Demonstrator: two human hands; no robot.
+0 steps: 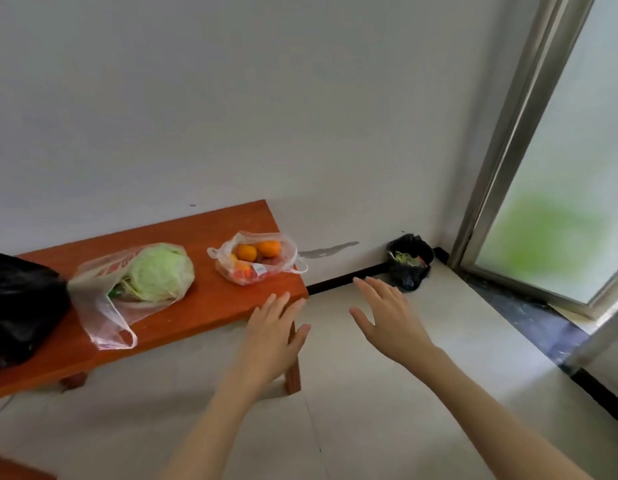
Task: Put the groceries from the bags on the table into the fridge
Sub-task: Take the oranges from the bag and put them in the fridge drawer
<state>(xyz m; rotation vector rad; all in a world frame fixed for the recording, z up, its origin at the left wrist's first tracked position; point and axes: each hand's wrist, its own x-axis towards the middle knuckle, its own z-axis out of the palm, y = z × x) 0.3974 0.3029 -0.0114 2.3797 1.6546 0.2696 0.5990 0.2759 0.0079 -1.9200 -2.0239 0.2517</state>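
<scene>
A low red-brown wooden table (203,306) stands against the white wall. On its right end lies a clear plastic bag of oranges (257,259). In the middle, a thin bag holds a pale green cabbage (158,271) with some greens beside it. A black plastic bag (20,306) sits at the left end. My left hand (276,330) hovers with straight fingers over the table's front right corner, holding nothing. My right hand (383,313) is stretched out open above the floor, right of the table. The fridge is not in view.
A small bin lined with a black bag (409,263), with scraps inside, stands in the wall corner. A frosted glass door with a metal frame (508,150) fills the right side. Pale tiled floor (370,410) lies before the table.
</scene>
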